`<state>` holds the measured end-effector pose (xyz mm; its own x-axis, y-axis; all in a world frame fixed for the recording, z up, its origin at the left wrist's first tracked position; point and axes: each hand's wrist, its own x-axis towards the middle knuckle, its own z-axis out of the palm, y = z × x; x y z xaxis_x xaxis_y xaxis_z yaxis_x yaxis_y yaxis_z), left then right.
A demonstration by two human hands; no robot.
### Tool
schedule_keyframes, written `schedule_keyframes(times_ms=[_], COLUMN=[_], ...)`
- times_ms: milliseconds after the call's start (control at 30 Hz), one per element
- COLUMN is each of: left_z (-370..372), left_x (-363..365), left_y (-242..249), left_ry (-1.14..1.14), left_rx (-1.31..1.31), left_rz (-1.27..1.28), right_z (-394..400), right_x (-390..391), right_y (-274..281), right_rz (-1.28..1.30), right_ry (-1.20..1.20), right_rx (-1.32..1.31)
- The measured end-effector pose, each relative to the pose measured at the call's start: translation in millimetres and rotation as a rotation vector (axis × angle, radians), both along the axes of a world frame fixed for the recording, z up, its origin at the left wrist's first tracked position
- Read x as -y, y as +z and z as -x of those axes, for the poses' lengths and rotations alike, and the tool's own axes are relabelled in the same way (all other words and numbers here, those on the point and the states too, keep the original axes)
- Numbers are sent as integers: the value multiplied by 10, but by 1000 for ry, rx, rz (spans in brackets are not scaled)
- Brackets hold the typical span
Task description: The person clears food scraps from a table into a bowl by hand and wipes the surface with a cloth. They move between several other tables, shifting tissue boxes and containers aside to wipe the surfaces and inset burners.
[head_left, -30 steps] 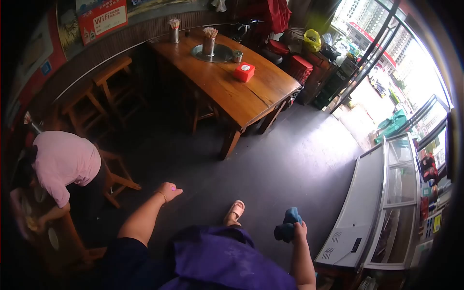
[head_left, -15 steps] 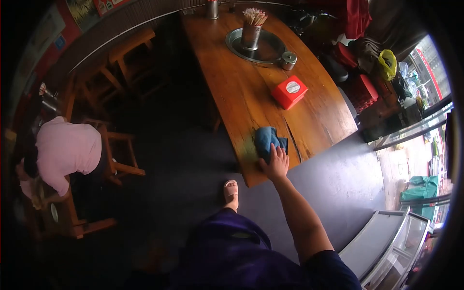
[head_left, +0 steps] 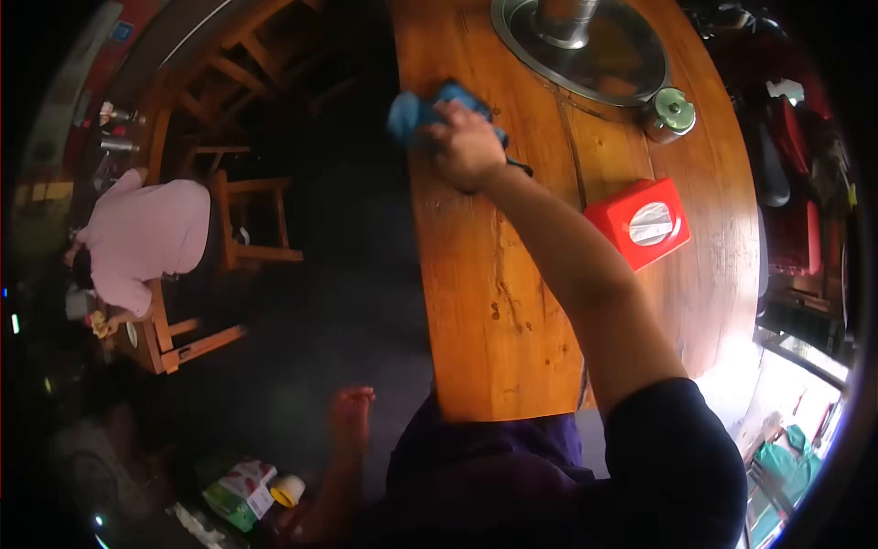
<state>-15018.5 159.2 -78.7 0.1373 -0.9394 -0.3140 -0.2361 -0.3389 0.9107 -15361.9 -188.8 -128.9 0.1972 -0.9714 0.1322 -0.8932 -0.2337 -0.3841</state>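
My right hand (head_left: 466,151) presses a crumpled blue cloth (head_left: 416,114) onto the wooden table (head_left: 476,302), at its left edge. Its fingers are bent over the cloth, and motion blurs both. Part of the cloth sticks out past the table edge. Low beside the table's near left corner, my left hand (head_left: 354,403) hangs in the air, dim and smeared, touching nothing that I can see. A red tissue box (head_left: 631,206) with a white tissue in its round opening stands right of my right forearm.
A lidded metal pot (head_left: 670,116) and a round metal plate (head_left: 512,37) bearing a metal cylinder (head_left: 567,20) are farther up the table. At left, a person in a pink shirt (head_left: 151,233) bends over another table. Wooden stools (head_left: 261,188) stand nearby. A green and white package (head_left: 242,494) lies lower left.
My right hand has moved with the cloth from the near end of the table up along its left edge. The view has come closer to the table. My left hand has come into clearer view.
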Motion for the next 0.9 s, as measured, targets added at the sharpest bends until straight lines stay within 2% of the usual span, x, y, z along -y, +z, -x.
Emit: schedule_keyframes(times_ms=[67,167,200,267,367,400,433,467,500,533,600,633,700,733,800,900], left_z=[424,1198,1499,2138,2982,3249,3519,3758,3985,4172,4375,4441,4536,4541,4462,4551], left_x=[-55,-117,-58,-112,-190,-202,-210,-235,-263,-255,-244,-250,-315,-343,-349,-310], left_y=[13,151,198,323,245,253,246,259,275,283,392,437,401,401,476,513], left_ry=[151,276,264,190,100,57,11,-32,-75,-120,-264,-341,-303,-286,-275,-323], left_rx=[9,40,44,52,-2,-13,-26,-31,-34,-35,46,88,84,86,99,43], left_rz=[53,81,65,-31,-28,-48,-73,-88,-103,-111,-114,-112,-73,-72,-85,-118], right_z=[-99,171,555,1643,3413,3897,4345,4734,5059,5368,5863,6087,6288,6299,6164,6057], right_x=[-861,-2682,-3123,-3596,-3372,-3217,-3136,-2869,-2574,-2283,-1654,-1388,-1113,-1093,-1236,-2006], right_y=[182,-148,-155,-133,157,257,64,28,-1,36,-41,-98,100,16,16,53], right_rz=[-117,-172,-249,-187,-377,-327,-47,138,207,182,152,216,-60,-43,-23,35], right_ry=[504,958,1052,1035,867,716,523,393,233,38,-375,-513,-747,-825,-849,-817], right_rx=[-11,274,340,406,222,190,220,129,122,-8,91,106,70,97,102,108])
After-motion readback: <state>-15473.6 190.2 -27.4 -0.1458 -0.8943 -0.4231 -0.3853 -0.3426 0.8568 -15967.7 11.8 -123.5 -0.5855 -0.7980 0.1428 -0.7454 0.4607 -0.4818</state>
